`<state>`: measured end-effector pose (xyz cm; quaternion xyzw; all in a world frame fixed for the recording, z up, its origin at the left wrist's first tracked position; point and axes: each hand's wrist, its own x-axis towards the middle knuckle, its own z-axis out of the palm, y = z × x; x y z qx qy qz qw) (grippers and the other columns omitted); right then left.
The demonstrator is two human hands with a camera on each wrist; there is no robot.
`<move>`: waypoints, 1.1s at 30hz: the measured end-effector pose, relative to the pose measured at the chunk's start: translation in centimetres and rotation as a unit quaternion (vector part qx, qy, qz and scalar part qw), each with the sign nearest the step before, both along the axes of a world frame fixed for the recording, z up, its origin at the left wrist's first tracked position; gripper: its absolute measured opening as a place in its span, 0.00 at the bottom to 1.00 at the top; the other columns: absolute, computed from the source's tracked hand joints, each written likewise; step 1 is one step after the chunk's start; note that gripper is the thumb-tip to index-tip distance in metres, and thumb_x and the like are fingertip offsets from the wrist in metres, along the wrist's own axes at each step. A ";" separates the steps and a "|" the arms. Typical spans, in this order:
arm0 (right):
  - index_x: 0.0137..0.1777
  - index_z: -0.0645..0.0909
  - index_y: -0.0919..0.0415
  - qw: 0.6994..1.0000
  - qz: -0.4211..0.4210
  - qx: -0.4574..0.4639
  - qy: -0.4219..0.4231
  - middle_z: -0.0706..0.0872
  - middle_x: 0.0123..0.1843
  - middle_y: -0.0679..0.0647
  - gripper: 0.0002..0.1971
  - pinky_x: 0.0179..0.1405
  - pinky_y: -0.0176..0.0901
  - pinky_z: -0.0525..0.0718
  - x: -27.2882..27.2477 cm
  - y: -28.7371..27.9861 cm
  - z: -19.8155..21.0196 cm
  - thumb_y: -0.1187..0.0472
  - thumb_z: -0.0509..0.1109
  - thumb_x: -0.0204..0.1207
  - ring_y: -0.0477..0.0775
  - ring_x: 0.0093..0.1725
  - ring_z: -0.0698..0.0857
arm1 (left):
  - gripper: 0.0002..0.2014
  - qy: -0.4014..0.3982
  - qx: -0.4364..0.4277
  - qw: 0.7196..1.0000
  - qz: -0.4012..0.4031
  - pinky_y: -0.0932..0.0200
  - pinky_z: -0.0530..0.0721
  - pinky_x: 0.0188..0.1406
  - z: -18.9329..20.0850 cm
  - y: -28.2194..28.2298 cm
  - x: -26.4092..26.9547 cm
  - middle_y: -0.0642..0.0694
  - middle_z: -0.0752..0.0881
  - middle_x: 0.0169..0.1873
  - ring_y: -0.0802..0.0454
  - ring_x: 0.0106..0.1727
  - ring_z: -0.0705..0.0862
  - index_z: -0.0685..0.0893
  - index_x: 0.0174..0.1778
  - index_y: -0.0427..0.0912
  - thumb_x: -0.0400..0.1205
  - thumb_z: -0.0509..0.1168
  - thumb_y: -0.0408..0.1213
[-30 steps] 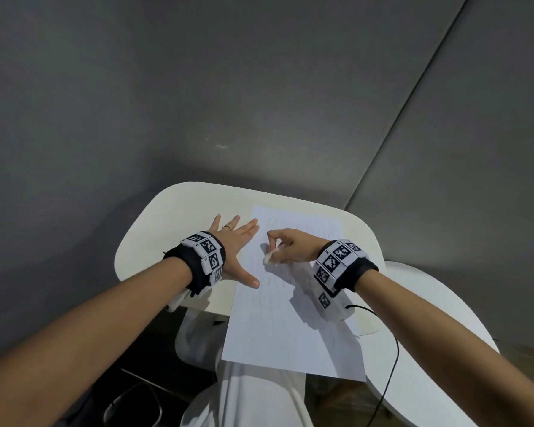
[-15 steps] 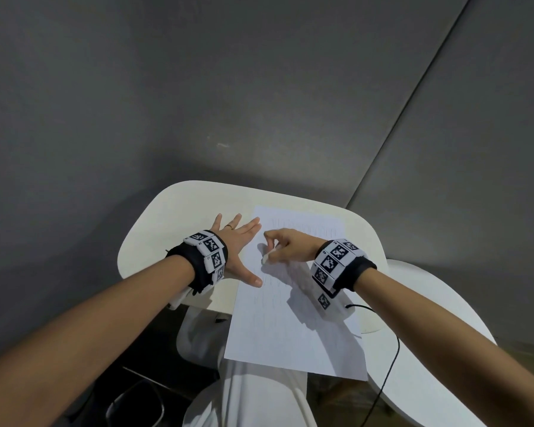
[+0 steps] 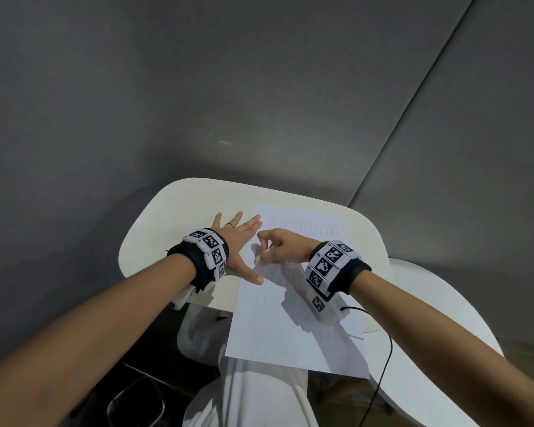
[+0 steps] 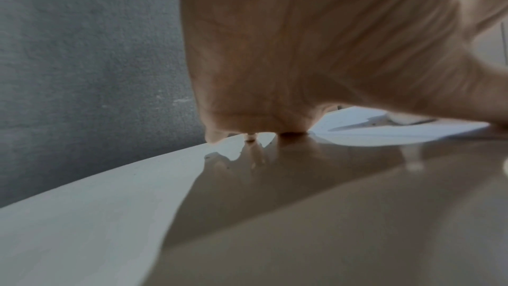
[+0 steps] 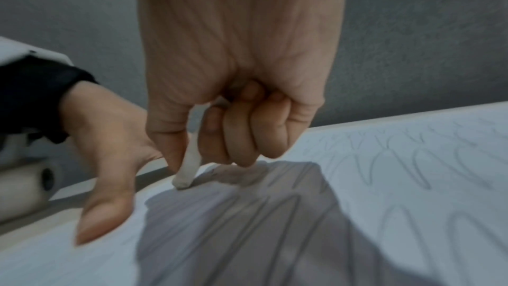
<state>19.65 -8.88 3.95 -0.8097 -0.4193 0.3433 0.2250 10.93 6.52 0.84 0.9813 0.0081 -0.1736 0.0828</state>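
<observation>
The eraser [image 5: 189, 166], a short white stub, stands nearly upright with its lower tip pressed onto the paper [image 3: 290, 328], close to the sheet's left edge. My right hand [image 3: 285, 248] pinches it between thumb and forefinger, and the other fingers are curled in beside it, just above the sheet.

The paper lies on the white counter [image 3: 173, 217], and its near end hangs past the counter's edge over my lap. It carries rows of faint pencil loops [image 5: 407, 160]. They look like repeated arches, and I cannot read any word in them.

My left hand [image 3: 239, 241] lies flat and spread beside the eraser. The palm and most fingers are on the bare counter, and the thumb presses down on the paper's left edge.

A ring [image 3: 229, 224] sits on one finger of that hand. Both wrists wear black wristbands [image 3: 330, 266] with white blocks printed in black square code patterns. A thin black cable [image 3: 383, 365] runs from my right wrist across the sheet's right side and off the counter's edge.
</observation>
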 end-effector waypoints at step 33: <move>0.31 0.68 0.55 0.999 0.022 0.004 0.032 0.77 0.26 0.49 0.16 0.28 0.35 0.70 -0.5 -0.9 0.1 0.66 0.72 0.72 0.43 0.22 0.70 | 0.68 0.004 -0.001 1.000 0.005 0.31 0.31 0.77 0.6 -0.1 -0.4 0.58 0.33 0.83 0.49 0.83 0.31 0.34 0.84 0.51 0.58 0.62 0.82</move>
